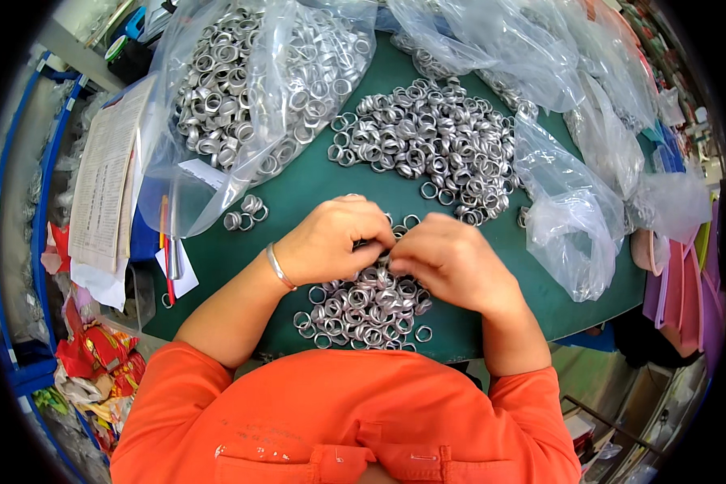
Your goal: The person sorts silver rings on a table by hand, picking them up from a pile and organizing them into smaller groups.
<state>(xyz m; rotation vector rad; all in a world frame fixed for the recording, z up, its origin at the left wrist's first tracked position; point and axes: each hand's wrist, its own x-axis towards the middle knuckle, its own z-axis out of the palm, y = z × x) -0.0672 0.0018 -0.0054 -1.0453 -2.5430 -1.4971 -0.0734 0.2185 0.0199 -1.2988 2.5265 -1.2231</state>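
Over a small pile of silver metal rings [363,310] at the table's near edge, my two hands come together with fingers curled. My left hand [347,234], a bangle [279,268] on its wrist, is closed in a pinch on a metal ring that its fingers mostly hide. Close beside it, my right hand [452,258] is pinched too, its fingertips on a metal ring between the hands. Farther off lies a larger heap of the same rings [436,141]. A few rings [248,213] sit apart, left of my left hand.
A clear plastic bag [258,89] full of rings stands at the far left of the green table [298,189]. More clear bags [577,218] lie along the right. Printed sheets [109,177] and pens [168,234] are at the left edge, beside a blue-framed rack [44,161].
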